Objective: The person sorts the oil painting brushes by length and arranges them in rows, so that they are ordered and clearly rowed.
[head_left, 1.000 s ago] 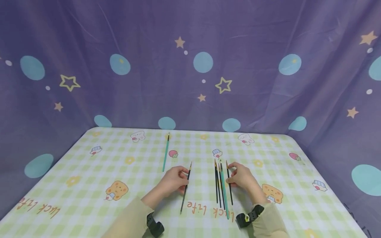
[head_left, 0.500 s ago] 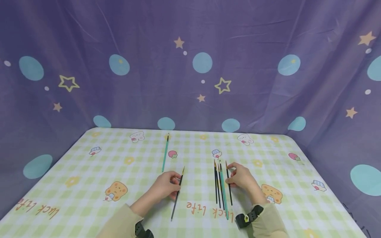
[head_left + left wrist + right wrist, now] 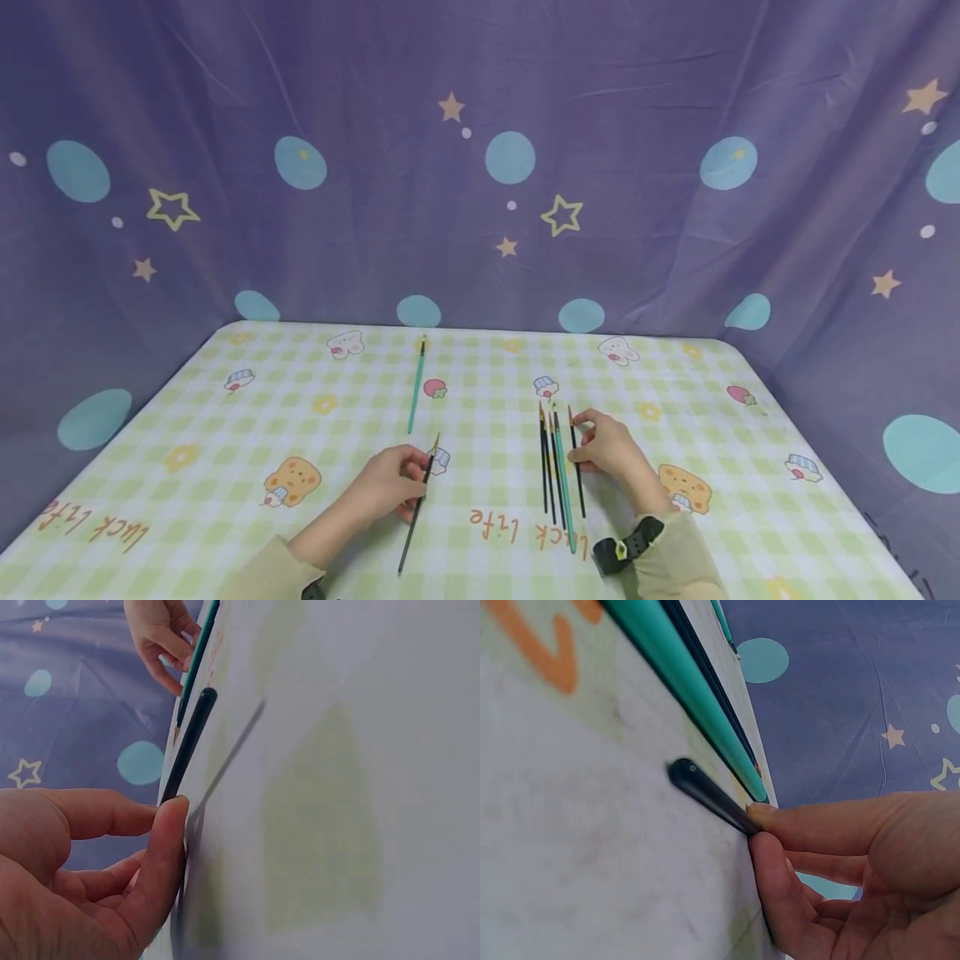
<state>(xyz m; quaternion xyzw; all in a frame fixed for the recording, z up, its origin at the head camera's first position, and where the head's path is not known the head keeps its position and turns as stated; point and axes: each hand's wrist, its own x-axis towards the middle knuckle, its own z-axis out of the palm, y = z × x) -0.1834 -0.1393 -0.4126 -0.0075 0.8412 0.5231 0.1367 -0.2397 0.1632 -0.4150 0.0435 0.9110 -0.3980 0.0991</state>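
My left hand (image 3: 390,482) pinches a dark-handled paintbrush (image 3: 417,512) between thumb and forefinger, its bristles pointing away from me. In the left wrist view the handle end (image 3: 196,724) casts a shadow on the cloth. On the right side my right hand (image 3: 609,446) pinches another dark paintbrush (image 3: 578,475) at the outer edge of a row. Beside it lie several black paintbrushes (image 3: 545,467) and one teal paintbrush (image 3: 564,479), roughly parallel. The right wrist view shows thumb and finger on the dark handle (image 3: 712,796), close to the teal handle (image 3: 697,712).
A single teal paintbrush (image 3: 416,387) lies farther back, left of centre. A green-and-white checked cloth (image 3: 675,542) with printed pictures covers the table. Behind the far edge hangs a purple curtain (image 3: 375,250) with stars and dots.
My left hand has moved left and toward me with its dark paintbrush, away from the row. My right hand and the other brushes have stayed where they were.
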